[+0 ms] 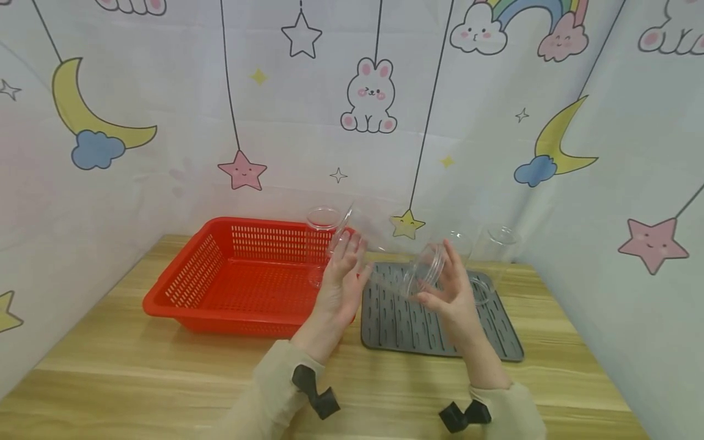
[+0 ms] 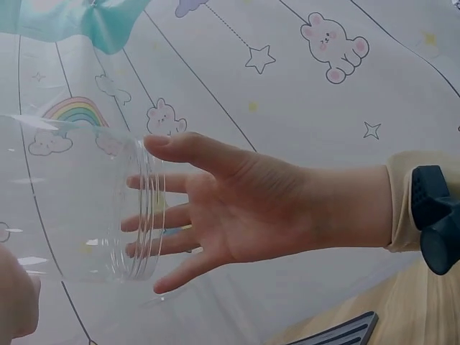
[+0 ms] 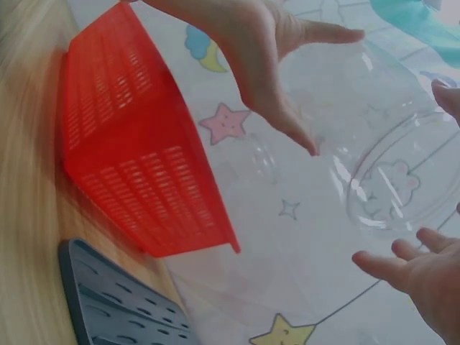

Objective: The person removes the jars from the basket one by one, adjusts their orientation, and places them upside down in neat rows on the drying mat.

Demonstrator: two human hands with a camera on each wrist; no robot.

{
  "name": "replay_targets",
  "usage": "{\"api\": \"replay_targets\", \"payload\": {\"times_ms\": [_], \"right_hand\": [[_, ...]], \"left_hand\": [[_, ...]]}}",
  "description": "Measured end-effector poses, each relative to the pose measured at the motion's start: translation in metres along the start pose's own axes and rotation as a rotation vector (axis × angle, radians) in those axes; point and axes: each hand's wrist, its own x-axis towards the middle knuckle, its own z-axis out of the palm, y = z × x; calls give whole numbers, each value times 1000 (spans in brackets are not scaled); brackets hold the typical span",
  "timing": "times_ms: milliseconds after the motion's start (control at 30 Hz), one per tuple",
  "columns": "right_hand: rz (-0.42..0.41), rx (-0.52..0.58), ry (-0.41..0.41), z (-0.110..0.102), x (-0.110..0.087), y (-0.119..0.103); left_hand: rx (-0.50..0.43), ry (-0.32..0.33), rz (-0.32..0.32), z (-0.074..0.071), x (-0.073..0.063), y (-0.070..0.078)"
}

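A large clear jar (image 1: pixel 379 235) is held up, tipped on its side, between both hands. The left hand (image 1: pixel 343 278) holds its left end from below and the near side, thumb and fingers spread around the wall. At the other end the right hand (image 1: pixel 450 296) holds the threaded mouth (image 2: pixel 147 215), thumb on one side of the rim and fingers on the other. In the right wrist view the left hand (image 3: pixel 262 61) shows behind the jar (image 3: pixel 374 136), and the right hand's fingers (image 3: pixel 384 267) lie near the rim.
A red plastic basket (image 1: pixel 184 313) stands on the wooden table (image 1: pixel 110 379), with a clear jar (image 1: pixel 323 219) upright at its right end. On the grey ridged mat (image 1: pixel 393 336) to the right, other clear jars stand, one (image 1: pixel 500 235) at the far right. A printed curtain (image 1: pixel 308 110) hangs behind.
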Motion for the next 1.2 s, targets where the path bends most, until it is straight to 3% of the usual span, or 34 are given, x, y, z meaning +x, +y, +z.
{"api": "replay_targets", "payload": {"times_ms": [133,233,400,467,567,667,833,900,1000,1100,1200], "right_hand": [[-26,-13,33,-10,0,-4],[-112,38,75,-20,1,-6],[-317,188,174,-43,4,-11],[-386,273,216,-53,5,-13],[-450,361,296,-69,3,-17],[-477,416,395,-89,-1,-19],[-429,423,591,-122,-7,-15],[-367,414,657,-133,-10,-9],[-225,385,727,-149,-15,3],[-65,367,709,-166,-23,18],[62,333,614,-179,-31,36]], "left_hand": [[8,68,37,9,5,-1],[31,108,85,15,9,-4],[102,199,176,24,16,-12],[135,262,197,27,19,-15],[193,304,228,29,22,-22],[233,301,270,32,23,-30],[336,291,369,34,27,-47],[387,311,390,33,29,-52],[474,353,366,31,30,-58],[550,380,333,30,31,-63],[610,399,315,29,33,-69]]}}
